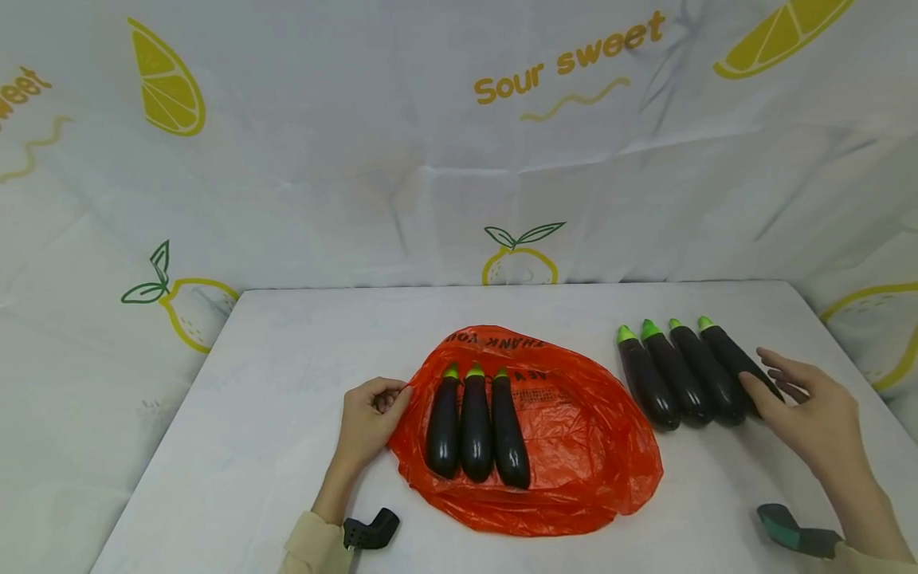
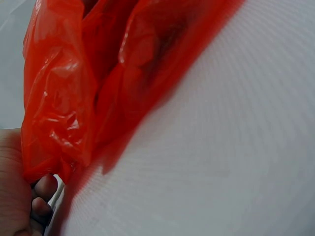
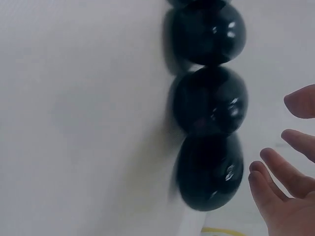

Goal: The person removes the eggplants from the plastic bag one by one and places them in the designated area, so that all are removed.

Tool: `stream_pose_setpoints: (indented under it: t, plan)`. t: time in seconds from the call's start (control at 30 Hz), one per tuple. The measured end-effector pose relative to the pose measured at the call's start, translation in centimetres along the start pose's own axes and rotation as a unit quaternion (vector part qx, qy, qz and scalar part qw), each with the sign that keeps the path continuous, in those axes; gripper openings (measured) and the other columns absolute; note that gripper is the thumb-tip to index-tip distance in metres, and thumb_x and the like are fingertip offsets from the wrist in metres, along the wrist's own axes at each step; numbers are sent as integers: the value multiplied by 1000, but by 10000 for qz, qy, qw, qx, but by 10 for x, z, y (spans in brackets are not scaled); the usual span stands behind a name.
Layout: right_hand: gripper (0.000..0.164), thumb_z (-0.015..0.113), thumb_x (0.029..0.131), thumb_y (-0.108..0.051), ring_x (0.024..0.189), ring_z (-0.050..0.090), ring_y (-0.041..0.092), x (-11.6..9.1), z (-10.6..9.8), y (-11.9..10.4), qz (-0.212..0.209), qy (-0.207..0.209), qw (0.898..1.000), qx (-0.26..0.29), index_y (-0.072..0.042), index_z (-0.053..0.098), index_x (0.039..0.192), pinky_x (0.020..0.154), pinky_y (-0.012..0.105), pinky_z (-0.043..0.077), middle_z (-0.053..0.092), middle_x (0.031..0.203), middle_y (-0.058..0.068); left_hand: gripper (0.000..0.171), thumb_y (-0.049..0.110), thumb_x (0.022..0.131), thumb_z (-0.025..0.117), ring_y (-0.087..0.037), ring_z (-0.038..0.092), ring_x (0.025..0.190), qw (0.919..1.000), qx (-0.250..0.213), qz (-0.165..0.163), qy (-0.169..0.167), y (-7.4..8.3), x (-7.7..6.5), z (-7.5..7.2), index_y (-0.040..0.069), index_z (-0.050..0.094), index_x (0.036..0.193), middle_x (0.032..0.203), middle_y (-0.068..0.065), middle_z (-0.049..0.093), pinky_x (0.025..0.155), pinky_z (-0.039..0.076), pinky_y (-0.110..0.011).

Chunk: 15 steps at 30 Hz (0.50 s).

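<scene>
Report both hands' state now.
Left hand: pinching the thin red plastic bag.
Right hand: open, gripping nothing, beside the rightmost long, glossy, dark eggplant.

The left grip [image 1: 373,418] is pinched, its thumb pressed toward the curled index finger with the other fingers folded in, and the left forearm [image 1: 335,486] slants up and inward from the bottom of the head view. Well apart from it, the right grip [image 1: 817,410] is spread, thumb separated from the slightly bent fingers, while the right forearm [image 1: 864,506] leans up and inward from the lower right.
</scene>
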State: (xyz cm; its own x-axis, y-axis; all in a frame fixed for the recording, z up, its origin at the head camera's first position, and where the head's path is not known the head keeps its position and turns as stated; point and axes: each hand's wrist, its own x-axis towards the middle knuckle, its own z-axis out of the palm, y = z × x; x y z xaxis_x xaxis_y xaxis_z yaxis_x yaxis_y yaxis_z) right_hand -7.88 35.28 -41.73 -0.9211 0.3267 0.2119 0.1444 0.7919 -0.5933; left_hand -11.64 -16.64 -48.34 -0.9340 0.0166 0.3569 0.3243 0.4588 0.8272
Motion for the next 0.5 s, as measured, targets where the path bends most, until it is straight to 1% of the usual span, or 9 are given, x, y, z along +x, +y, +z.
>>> stream_pose_setpoints:
  t: [0.03, 0.07, 0.1, 0.17, 0.2, 0.23, 0.3, 0.4, 0.5]
  plan:
    - [51, 67, 97, -23, 104, 49, -20, 0, 0, -2, -92, 55, 9999, 71, 4, 58, 139, 88, -8, 29, 57, 135, 38, 4, 9, 88, 78, -4, 48, 64, 10000, 1, -4, -4, 0, 0, 0, 9, 79, 92, 73, -2, 68, 57, 44, -19]
    - [51, 68, 96, -23, 97, 38, -28, 0, -1, -4, -189, 101, 9996, 158, 4, 59, 138, 86, -9, 29, 58, 133, 38, 4, 9, 88, 78, -4, 48, 64, 10000, 8, -4, -5, 0, 0, 0, 9, 79, 92, 74, -2, 68, 57, 44, -19]
    - [50, 70, 95, -23, 91, 27, -31, 0, -1, -5, -248, 149, 9993, 229, 4, 60, 137, 82, -10, 29, 65, 130, 26, 4, 9, 88, 78, -4, 48, 64, 10000, 3, -11, -14, 0, 0, -1, 10, 79, 92, 73, -2, 68, 58, 44, -19]
    - [49, 72, 93, -22, 90, 32, -31, -1, -2, -9, -335, 193, 9986, 372, 4, 62, 134, 79, -10, 29, 70, 120, -4, 4, 9, 89, 78, -4, 48, 64, 10000, 29, -12, -18, 0, 0, 0, 9, 79, 93, 74, -2, 68, 58, 44, -19]
    - [49, 73, 93, -22, 90, 34, -31, -1, -2, -10, -349, 195, 9983, 430, 4, 63, 134, 78, -10, 29, 66, 115, -20, 4, 9, 88, 78, -4, 49, 64, 10000, 29, -15, -22, 0, 0, -1, 10, 79, 93, 73, -2, 68, 58, 44, -19]
    - [49, 73, 93, -22, 90, 36, -30, -1, -2, -12, -363, 203, 9980, 479, 3, 64, 134, 78, -10, 30, 57, 110, -32, 4, 9, 88, 78, -4, 49, 64, 10000, 30, -17, -17, 0, 0, 0, 10, 79, 93, 73, -2, 68, 58, 44, -19]
    - [49, 74, 92, -22, 91, 39, -28, -3, -2, -15, -389, 213, 9975, 558, 2, 64, 133, 78, -9, 30, 37, 102, -48, 4, 9, 88, 79, -5, 48, 63, 10000, 33, -44, -9, 1, 0, 0, 10, 79, 92, 72, -2, 67, 58, 44, -19]
    - [49, 75, 91, -21, 92, 40, -28, -5, -2, -22, -516, 187, 9965, 627, 3, 65, 132, 78, -9, 32, 37, 103, -50, 4, 8, 87, 79, -5, 48, 63, 10000, 30, -70, 8, 0, 0, 0, 9, 79, 91, 72, -3, 67, 57, 43, -19]
    - [52, 78, 90, -22, 92, 43, -28, -8, -2, -28, -526, 73, 9959, 728, 3, 64, 133, 77, -9, 34, 40, 104, -47, 4, 7, 87, 78, -4, 47, 63, 10000, 36, -72, 19, -1, 0, 1, 8, 79, 91, 73, -3, 67, 57, 43, -19]
